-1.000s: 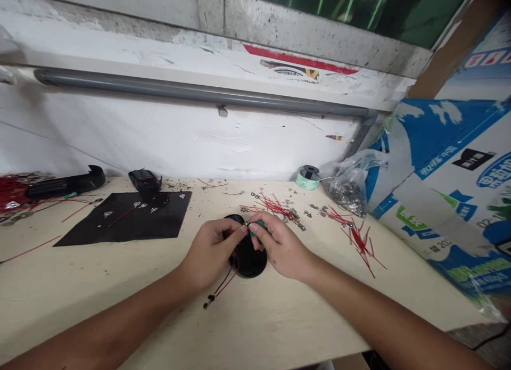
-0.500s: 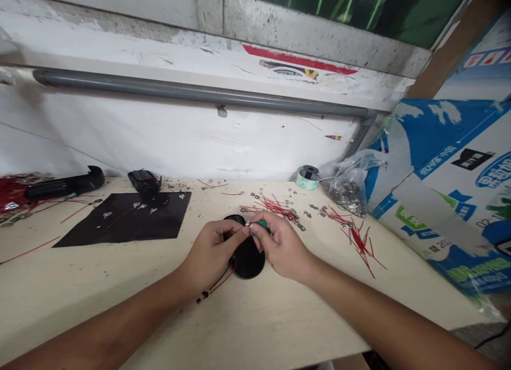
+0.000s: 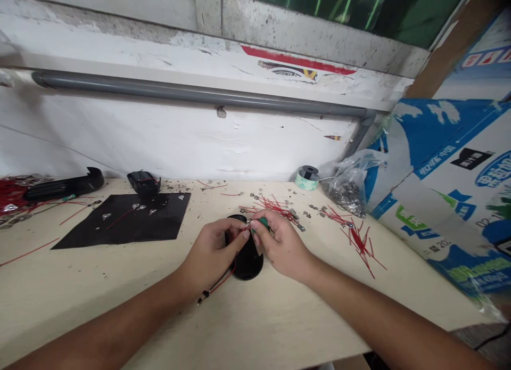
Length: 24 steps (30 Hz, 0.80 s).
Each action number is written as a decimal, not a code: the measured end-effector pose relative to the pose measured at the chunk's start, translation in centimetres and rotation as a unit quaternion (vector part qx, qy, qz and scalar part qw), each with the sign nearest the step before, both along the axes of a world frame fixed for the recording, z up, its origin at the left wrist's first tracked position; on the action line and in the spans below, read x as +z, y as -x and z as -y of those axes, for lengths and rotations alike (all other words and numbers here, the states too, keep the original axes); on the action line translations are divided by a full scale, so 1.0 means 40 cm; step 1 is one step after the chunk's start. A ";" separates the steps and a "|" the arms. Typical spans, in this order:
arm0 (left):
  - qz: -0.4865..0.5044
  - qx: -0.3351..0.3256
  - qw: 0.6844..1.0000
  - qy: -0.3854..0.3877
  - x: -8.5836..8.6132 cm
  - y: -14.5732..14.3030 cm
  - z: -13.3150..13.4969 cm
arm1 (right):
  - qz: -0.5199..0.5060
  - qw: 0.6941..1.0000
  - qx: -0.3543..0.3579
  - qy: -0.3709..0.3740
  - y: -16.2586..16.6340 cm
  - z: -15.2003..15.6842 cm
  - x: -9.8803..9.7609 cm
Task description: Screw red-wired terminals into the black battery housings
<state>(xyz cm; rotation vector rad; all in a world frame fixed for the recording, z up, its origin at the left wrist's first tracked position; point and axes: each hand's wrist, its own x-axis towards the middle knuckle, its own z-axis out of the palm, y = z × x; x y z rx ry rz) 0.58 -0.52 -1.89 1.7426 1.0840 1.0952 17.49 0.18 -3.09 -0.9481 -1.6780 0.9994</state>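
My left hand (image 3: 211,247) is closed in a pinch, and a bit of red wire shows at its fingertips. Facing it, my right hand (image 3: 284,248) grips a small green part (image 3: 263,221), mostly covered by the fingers. A small shiny metal bit (image 3: 249,221) sits between the two sets of fingertips. Directly under the hands lies a black plastic shell (image 3: 248,264) with a rounded end. Red and black wires (image 3: 222,285) trail from beneath my left hand to a small dark end on the table. Where these wires attach is hidden.
Red wires with metal tabs (image 3: 275,206) lie behind my right hand, with more red wires (image 3: 361,242) farther right. A tape roll (image 3: 307,178) and a plastic bag of metal parts (image 3: 348,191) stand behind. Leftward are a black sheet (image 3: 131,226) and black housings (image 3: 66,187).
My fingertips have shifted slightly against each other, and a bit of red wire shows more clearly at the left ones. The black shell and everything else stay about where they were.
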 end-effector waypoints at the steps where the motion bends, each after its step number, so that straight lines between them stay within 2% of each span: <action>1: 0.009 0.007 1.000 0.000 -0.005 0.001 -0.002 | -0.010 1.000 -0.001 0.000 0.000 -0.003 0.002; 8: 0.038 0.015 0.999 -0.016 -0.024 0.001 -0.007 | -0.088 0.995 0.017 0.034 0.003 -0.024 0.010; 15: 0.047 0.057 0.995 -0.061 -0.031 0.011 -0.029 | -0.019 0.998 0.047 0.038 0.012 0.003 0.001; 17: 0.043 0.074 0.994 -0.073 -0.030 0.016 -0.031 | -0.002 0.999 0.024 0.022 0.004 0.000 0.003; 21: -0.005 0.077 0.994 -0.078 -0.026 0.018 -0.031 | 0.077 0.991 -0.103 -0.048 -0.030 -0.025 0.016; 24: -0.009 0.049 0.998 -0.048 -0.030 0.017 -0.034 | 0.196 0.974 -0.110 -0.020 -0.046 -0.036 0.024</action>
